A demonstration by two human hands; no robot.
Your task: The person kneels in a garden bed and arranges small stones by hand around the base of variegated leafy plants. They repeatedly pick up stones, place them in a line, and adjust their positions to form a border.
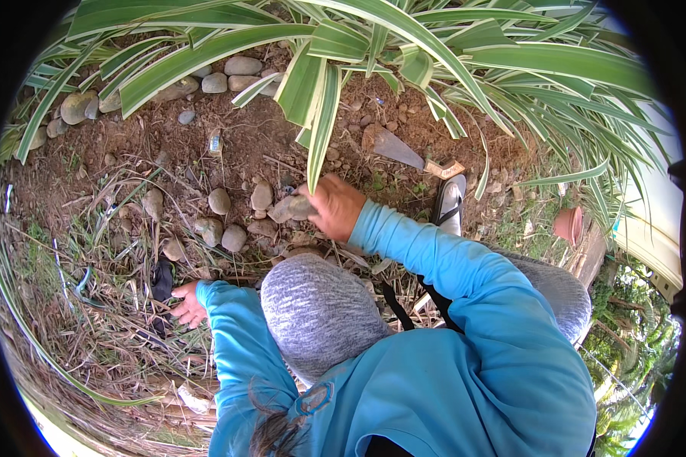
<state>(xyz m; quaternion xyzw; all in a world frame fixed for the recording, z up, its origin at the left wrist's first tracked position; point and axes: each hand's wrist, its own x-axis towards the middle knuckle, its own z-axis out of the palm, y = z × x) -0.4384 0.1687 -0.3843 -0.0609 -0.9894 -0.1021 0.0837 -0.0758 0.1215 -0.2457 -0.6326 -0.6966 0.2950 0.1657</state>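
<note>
My right hand [336, 208] is closed around an elongated grey-brown stone [290, 209], low over the soil. Beside that stone lie a tan stone [261, 196] and several rounded stones, among them a grey one [234, 238]. My left hand [190, 305] is held with its fingers apart over dry grass [126, 320], with nothing in its grasp. Close by its fingertips is a black scrap of sheet or cloth [162, 280]; whether they touch cannot be told. Both sleeves are blue, and a knee in grey fabric [317, 308] stands between the arms.
A wide-bladed hand tool [397, 147] with a wooden handle lies on the soil near a sandaled foot [450, 200]. Striped leaves [320, 97] overhang the bed, one tip crossing my right hand. Stones [214, 83] line the far edge. A terracotta pot [568, 224] stands right.
</note>
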